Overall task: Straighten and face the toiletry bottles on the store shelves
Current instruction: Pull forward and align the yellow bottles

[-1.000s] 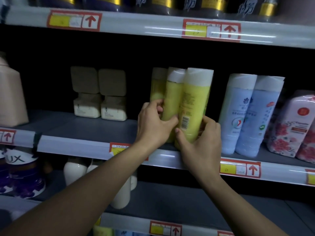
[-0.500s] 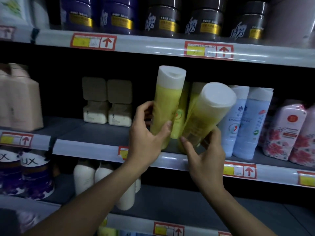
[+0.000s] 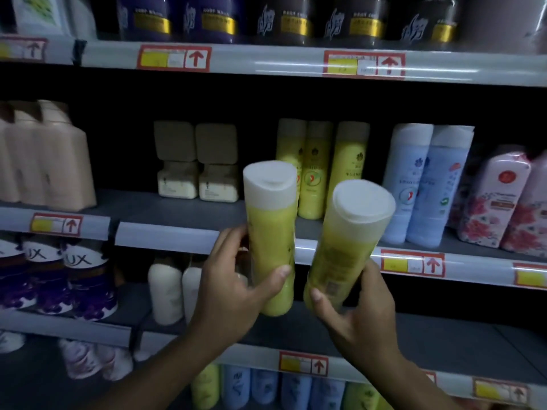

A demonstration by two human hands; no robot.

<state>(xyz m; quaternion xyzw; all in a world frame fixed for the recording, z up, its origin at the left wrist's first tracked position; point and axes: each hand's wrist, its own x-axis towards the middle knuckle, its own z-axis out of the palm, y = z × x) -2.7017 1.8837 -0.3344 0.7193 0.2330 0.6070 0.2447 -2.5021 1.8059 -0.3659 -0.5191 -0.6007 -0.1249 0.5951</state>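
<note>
I hold two tall yellow plastic bottles with white flip caps, out in front of the shelf edge, clear of the shelf. The one in my left hand [image 3: 233,288] stands nearly upright [image 3: 270,238], my thumb across its lower front and my fingers round its far side. The one in my right hand [image 3: 359,315] tilts [image 3: 346,247], its cap leaning toward me and to the right, a printed back label and barcode showing near its base. The two bottles are close but apart. Behind them, three more yellow bottles of the same kind [image 3: 315,170] stand upright in a row on the middle shelf, their front labels facing out.
</note>
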